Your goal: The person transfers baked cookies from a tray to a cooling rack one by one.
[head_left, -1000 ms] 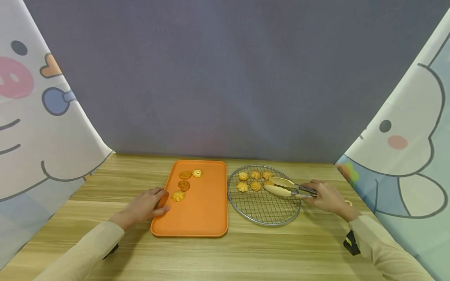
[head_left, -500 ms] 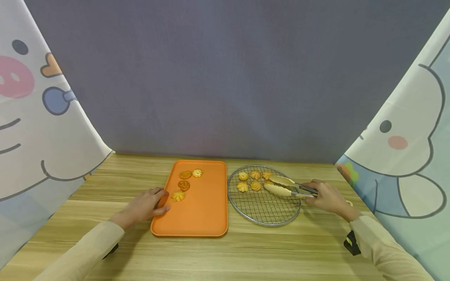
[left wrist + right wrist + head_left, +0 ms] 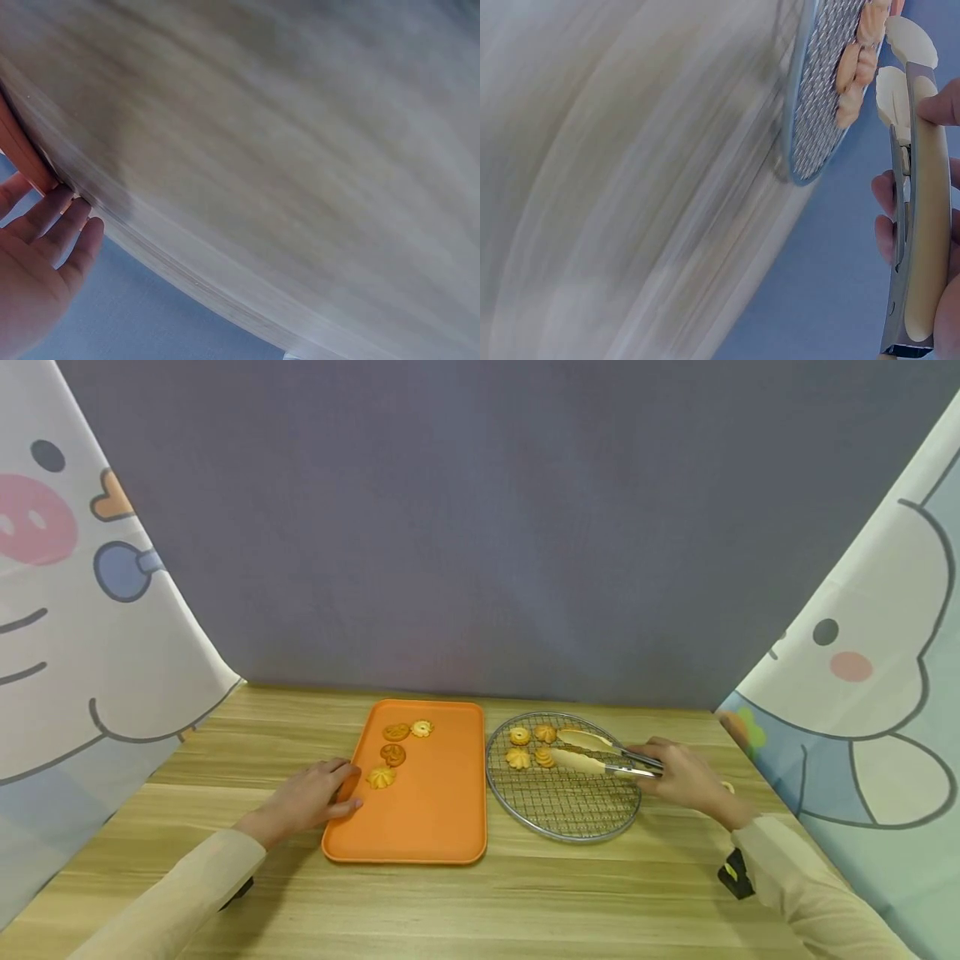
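My right hand (image 3: 686,781) grips a pair of tongs (image 3: 928,202) with cream handles and tips. In the head view, the parted cream tips lie low over the round wire rack (image 3: 558,806), by a swirled cookie (image 3: 544,757). They partly hide cookies at the right of the group; whether they touch one I cannot tell. Several cookies (image 3: 851,105) sit on the rack. On the left, an orange tray (image 3: 435,810) bears several cookies, among them a flower-shaped one (image 3: 381,777). My left hand (image 3: 303,802) rests at the tray's left rim, its fingers (image 3: 79,251) loosely extended.
Tray and rack stand side by side on a wood-grain table (image 3: 525,910). Behind the table rises a grey cloth backdrop (image 3: 465,543). Cartoon-printed cloths hang at left (image 3: 67,693) and right (image 3: 870,727).
My right hand has moved left with the tongs. Their tips have slid left over the rack and now cover cookies seen before. My left hand stays at the tray.
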`<action>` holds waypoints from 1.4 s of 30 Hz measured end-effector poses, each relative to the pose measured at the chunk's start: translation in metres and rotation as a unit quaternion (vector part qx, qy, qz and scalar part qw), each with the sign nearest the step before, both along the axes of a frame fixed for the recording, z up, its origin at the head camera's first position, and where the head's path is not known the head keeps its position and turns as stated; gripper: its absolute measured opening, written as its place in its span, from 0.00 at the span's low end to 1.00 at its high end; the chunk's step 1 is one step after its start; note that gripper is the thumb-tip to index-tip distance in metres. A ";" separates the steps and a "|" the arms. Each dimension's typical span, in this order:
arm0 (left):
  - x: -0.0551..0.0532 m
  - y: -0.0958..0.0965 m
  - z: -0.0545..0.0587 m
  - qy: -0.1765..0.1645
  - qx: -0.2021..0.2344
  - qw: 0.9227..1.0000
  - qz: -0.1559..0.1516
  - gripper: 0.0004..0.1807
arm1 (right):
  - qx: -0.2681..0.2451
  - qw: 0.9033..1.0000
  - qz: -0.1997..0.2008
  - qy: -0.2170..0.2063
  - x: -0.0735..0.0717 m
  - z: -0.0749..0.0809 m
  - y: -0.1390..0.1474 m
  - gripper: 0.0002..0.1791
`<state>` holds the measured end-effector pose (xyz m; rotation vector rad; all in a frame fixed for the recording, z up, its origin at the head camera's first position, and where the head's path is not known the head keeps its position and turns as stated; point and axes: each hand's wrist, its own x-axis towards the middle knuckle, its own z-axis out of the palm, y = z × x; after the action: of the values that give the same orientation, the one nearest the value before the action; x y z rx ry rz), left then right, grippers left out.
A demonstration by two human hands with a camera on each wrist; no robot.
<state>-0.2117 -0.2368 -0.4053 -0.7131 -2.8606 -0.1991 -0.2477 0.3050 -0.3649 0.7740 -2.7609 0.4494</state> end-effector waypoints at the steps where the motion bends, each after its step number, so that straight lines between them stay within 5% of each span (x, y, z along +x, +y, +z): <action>1: 0.000 0.000 0.000 0.000 0.000 1.000 0.000 0.27 | 0.000 1.000 0.004 0.004 0.000 0.000 -0.003 0.26; 17: -0.002 0.000 0.000 0.006 -0.005 1.000 -0.002 0.27 | -0.013 0.998 0.059 -0.024 -0.006 0.005 -0.061 0.27; 26: -0.001 0.000 -0.001 0.007 0.001 1.000 -0.005 0.27 | 0.020 0.996 0.089 -0.001 -0.011 0.006 -0.093 0.26; 42: -0.001 0.000 -0.003 0.013 0.005 1.000 -0.009 0.27 | 0.037 0.988 0.150 -0.028 -0.012 0.000 -0.154 0.29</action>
<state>-0.2123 -0.2370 -0.4081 -0.7340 -2.8279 -0.2052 -0.2600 0.1509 -0.3645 1.2230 -2.7316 0.4303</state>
